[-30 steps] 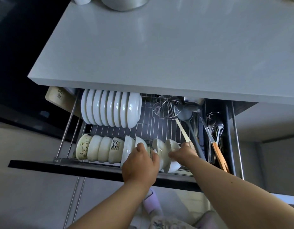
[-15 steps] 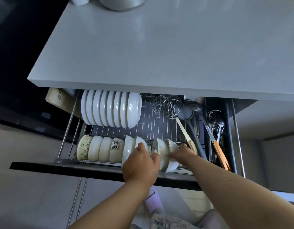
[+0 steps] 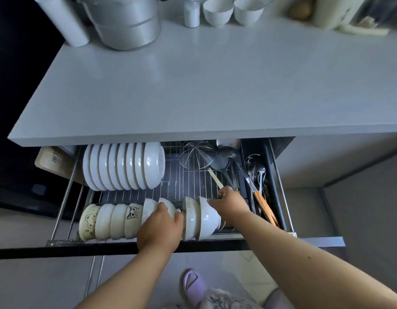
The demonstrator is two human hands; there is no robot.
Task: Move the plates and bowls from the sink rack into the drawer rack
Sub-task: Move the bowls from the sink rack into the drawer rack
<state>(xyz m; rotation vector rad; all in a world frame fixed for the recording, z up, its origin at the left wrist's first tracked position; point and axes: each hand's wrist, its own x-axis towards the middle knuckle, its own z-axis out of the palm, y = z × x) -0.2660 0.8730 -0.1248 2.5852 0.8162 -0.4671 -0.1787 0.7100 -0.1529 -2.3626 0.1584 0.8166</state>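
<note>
The wire drawer rack (image 3: 193, 188) is pulled out under the grey counter. A row of several white plates (image 3: 123, 166) stands on edge at its back left. Along the front stands a row of bowls (image 3: 112, 219), some with cartoon animals. My left hand (image 3: 159, 228) rests on a white bowl (image 3: 168, 205) in the middle of that row. To its right stand two more white bowls (image 3: 202, 217). My right hand (image 3: 231, 204) grips the rim of the right one. The sink rack is out of view.
A wire skimmer (image 3: 196, 156), ladles and cutlery (image 3: 257, 175) lie in the drawer's right part. On the counter (image 3: 193, 81) stand a steel pot (image 3: 126, 21), a paper roll and two white cups (image 3: 233, 11). A purple slipper (image 3: 193, 284) is on the floor below.
The view has tilted up and now takes in the counter's back. Both hands stay on the front row of bowls; my right hand has shifted slightly toward the rim of the right bowl.
</note>
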